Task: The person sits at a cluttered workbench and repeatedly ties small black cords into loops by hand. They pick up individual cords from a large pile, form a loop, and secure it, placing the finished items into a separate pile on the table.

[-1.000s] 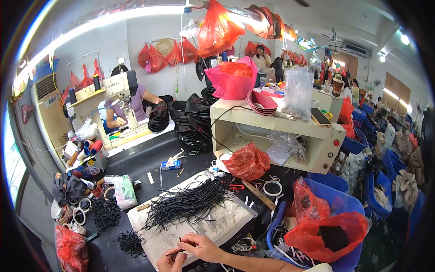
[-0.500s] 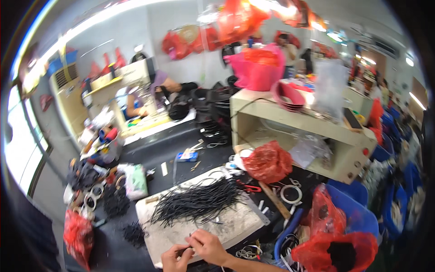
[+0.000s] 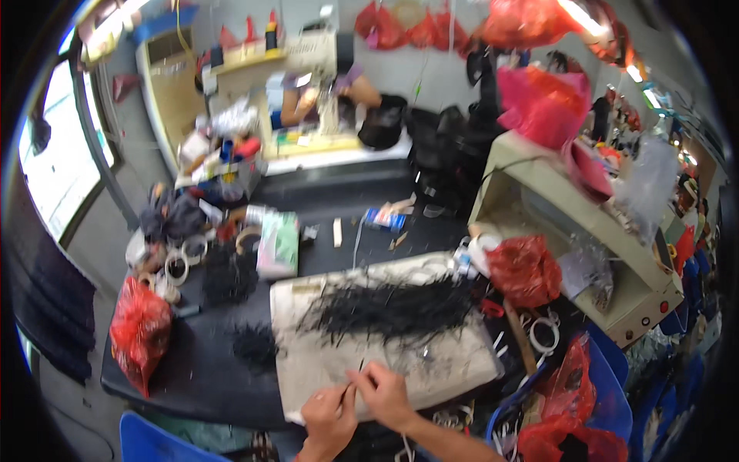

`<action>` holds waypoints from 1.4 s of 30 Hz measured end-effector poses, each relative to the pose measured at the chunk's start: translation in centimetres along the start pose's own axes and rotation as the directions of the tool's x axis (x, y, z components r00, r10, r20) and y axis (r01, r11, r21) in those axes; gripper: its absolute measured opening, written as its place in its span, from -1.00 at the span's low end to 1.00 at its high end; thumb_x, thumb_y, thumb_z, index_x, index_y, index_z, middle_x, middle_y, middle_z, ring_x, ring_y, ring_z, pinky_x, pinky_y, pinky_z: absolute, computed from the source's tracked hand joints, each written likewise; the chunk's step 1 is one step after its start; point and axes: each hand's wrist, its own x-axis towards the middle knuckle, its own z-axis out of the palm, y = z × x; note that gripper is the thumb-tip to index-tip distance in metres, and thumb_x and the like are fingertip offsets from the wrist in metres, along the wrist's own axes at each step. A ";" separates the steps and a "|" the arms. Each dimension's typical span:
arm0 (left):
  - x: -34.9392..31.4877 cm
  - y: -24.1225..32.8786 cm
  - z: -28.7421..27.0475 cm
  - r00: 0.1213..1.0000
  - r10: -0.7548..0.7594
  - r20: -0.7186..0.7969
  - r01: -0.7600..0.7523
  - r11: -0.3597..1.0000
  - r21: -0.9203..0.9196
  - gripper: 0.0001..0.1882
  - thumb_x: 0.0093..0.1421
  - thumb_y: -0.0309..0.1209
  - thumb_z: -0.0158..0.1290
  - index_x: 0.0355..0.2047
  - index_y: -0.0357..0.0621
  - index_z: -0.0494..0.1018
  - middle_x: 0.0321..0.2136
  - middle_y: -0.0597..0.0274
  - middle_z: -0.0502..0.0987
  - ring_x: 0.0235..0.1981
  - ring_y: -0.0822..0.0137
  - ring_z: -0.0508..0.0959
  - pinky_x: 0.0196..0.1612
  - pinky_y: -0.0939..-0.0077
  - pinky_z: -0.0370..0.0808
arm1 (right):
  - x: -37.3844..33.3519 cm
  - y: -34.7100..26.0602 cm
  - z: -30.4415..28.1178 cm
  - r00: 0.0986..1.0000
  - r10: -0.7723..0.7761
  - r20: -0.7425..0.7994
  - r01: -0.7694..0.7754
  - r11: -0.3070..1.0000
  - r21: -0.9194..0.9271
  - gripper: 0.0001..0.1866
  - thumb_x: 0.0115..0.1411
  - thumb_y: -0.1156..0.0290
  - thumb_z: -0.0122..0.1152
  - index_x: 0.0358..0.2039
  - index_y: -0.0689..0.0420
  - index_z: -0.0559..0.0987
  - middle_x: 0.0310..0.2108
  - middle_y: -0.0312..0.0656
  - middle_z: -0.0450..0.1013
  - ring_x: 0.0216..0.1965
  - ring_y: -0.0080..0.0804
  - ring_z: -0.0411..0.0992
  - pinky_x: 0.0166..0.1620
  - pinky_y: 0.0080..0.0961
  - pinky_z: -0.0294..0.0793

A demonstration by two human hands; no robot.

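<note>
View swung left; fingers of both hands pinch a black strand, tip poking out.

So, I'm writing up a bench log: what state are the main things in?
Left hand: closed, contents unclear
Right hand: pinching a dark strand
Black cords: loosely heaped
Board: flat, partly covered
Red bag at left: bulging
Blue bin at right: open-topped, loaded
Cream box: open-fronted
Tube light: lit
</note>
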 end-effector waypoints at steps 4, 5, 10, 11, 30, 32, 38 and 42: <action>-0.4 -3.2 1.6 0.849 -0.385 0.360 0.502 0.799 -0.329 -0.88 0.11 -0.49 -0.03 -0.40 -0.31 0.45 -0.55 0.08 0.52 -0.54 0.30 0.53 -0.46 0.50 0.42 | 1.8 4.1 -0.1 0.913 0.348 0.214 -0.384 0.909 0.161 -0.76 0.15 0.28 0.06 -0.53 0.19 0.48 -0.68 -0.40 0.32 -0.64 -0.71 0.20 -0.58 -0.70 0.20; -1.0 -4.0 0.6 0.752 -0.459 0.473 0.646 0.654 -0.393 -0.82 0.16 -0.45 -0.08 -0.34 -0.32 0.44 -0.48 0.08 0.53 -0.47 0.32 0.54 -0.39 0.52 0.44 | 1.5 4.3 0.3 0.887 0.367 0.282 -0.437 0.863 0.253 -0.70 0.20 0.23 -0.04 -0.48 0.21 0.49 -0.64 -0.36 0.35 -0.61 -0.67 0.24 -0.55 -0.70 0.25; -1.5 -6.3 -1.6 0.555 -0.450 0.700 0.818 0.145 -0.556 -0.47 0.30 -0.15 -0.38 -0.13 -0.45 0.34 -0.30 0.02 0.49 -0.30 0.31 0.52 -0.21 0.54 0.45 | 1.2 3.8 1.0 0.806 0.391 0.444 -0.558 0.753 0.350 -0.41 0.29 0.05 -0.41 -0.34 0.33 0.48 -0.50 -0.21 0.42 -0.50 -0.56 0.34 -0.45 -0.68 0.35; -1.5 -6.7 -1.8 0.539 -0.451 0.712 0.821 0.094 -0.562 -0.40 0.29 -0.10 -0.43 -0.11 -0.48 0.32 -0.29 0.00 0.48 -0.29 0.30 0.52 -0.20 0.54 0.45 | 1.2 3.7 1.2 0.805 0.390 0.446 -0.557 0.755 0.345 -0.37 0.29 0.03 -0.44 -0.33 0.34 0.48 -0.48 -0.19 0.43 -0.49 -0.55 0.35 -0.45 -0.68 0.34; -0.8 -5.5 0.6 0.554 -0.607 0.569 0.831 0.369 -0.416 -0.84 0.13 -0.46 0.00 -0.42 -0.36 0.45 -0.60 0.22 0.52 -0.54 0.55 0.50 -0.45 0.70 0.45 | 0.8 3.6 1.6 0.879 0.365 0.306 -0.438 0.872 0.218 -0.84 0.14 0.40 0.08 -0.39 0.26 0.49 -0.56 -0.32 0.40 -0.57 -0.66 0.30 -0.48 -0.72 0.29; -0.7 -5.5 0.3 0.576 -0.607 0.547 0.816 0.392 -0.424 -0.86 0.12 -0.47 0.00 -0.45 -0.34 0.45 -0.62 0.24 0.52 -0.56 0.56 0.48 -0.49 0.71 0.41 | 1.3 3.9 1.3 0.930 0.266 0.255 -0.307 0.942 0.138 -0.86 0.13 0.43 0.08 -0.40 0.25 0.49 -0.56 -0.27 0.40 -0.56 -0.58 0.32 -0.48 -0.67 0.30; 2.2 -12.2 -3.3 0.780 -0.609 -0.141 0.617 0.787 0.013 -0.83 0.02 -0.42 0.11 -0.54 -0.28 0.41 -0.61 0.24 0.38 -0.56 0.42 0.35 -0.47 0.57 0.29 | 6.8 4.2 -1.2 0.906 -0.423 0.006 0.376 0.799 -0.469 -0.92 0.02 0.50 0.13 -0.42 0.19 0.51 -0.49 -0.21 0.38 -0.45 -0.28 0.32 -0.38 -0.48 0.32; 3.5 -13.1 -3.1 0.906 -0.337 -0.256 0.412 0.840 0.353 -0.77 -0.06 -0.40 0.17 -0.44 -0.23 0.39 -0.43 0.19 0.36 -0.36 0.22 0.33 -0.31 0.42 0.27 | 9.6 4.3 -0.8 0.848 -0.530 -0.020 0.404 0.669 -0.624 -0.90 -0.03 0.48 0.15 -0.44 0.14 0.52 -0.41 -0.25 0.38 -0.35 -0.28 0.30 -0.30 -0.42 0.28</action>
